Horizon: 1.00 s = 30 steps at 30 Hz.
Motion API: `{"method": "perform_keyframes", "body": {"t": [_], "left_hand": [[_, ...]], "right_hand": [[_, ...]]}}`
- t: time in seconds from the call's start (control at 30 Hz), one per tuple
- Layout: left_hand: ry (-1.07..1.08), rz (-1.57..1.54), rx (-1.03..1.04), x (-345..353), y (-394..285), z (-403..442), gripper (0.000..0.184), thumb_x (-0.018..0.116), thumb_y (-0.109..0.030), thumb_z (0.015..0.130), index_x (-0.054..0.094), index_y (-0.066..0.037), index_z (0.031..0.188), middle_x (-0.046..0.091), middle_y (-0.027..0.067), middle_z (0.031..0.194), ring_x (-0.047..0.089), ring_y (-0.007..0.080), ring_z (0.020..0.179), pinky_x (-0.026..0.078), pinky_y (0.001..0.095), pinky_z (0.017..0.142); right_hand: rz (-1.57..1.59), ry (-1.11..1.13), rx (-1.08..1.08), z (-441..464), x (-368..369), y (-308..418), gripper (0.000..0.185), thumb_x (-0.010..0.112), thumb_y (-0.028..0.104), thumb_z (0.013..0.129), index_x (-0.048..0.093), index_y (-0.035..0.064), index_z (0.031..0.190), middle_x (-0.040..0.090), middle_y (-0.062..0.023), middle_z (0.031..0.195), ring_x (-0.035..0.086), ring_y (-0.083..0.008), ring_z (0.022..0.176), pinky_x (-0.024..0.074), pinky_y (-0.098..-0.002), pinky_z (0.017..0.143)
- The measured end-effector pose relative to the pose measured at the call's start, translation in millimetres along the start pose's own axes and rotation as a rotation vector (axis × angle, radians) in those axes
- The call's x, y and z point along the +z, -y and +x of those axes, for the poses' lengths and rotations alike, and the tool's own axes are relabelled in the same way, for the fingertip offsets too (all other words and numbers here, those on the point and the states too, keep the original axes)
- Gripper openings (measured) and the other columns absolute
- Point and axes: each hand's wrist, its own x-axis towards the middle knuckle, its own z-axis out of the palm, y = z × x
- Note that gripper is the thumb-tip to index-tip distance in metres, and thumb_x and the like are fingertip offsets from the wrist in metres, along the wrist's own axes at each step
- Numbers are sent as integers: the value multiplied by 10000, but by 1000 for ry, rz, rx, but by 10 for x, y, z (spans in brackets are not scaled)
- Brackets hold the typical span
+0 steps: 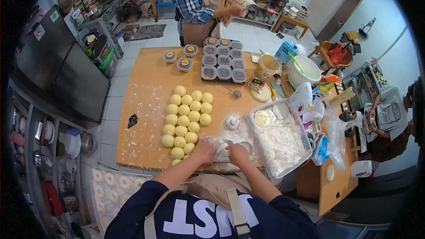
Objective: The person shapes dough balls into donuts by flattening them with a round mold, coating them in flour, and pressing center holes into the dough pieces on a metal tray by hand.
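Yellow dough balls point(182, 120) run in rows down toward the counter's point(148, 73) near edge. Right beside them, by that edge, the left hand point(205, 152) is down next to a pale round piece point(222, 149) in loose flour, right hand point(238, 154) just past it; can't tell if either's gripping. Then a flour tub point(261, 147) overhanging that edge.

"JUST" on shirt point(206, 221), prohibition sign point(39, 33) on fridge point(57, 71)
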Motion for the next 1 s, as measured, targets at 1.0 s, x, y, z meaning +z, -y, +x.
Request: {"method": "perform_keyframes", "body": {"t": [1.0], "left_hand": [[-355,-396,-535,-535,274,-1365,1128,841,-334,522,193,12,1378,260,251,1395,243,392,1320,230,432,1105]], "right_hand": [[101,163,-116,394,292,-314,240,585,23,678,600,15,917,624,-220,957,587,-378,937,473,-433,803]]}}
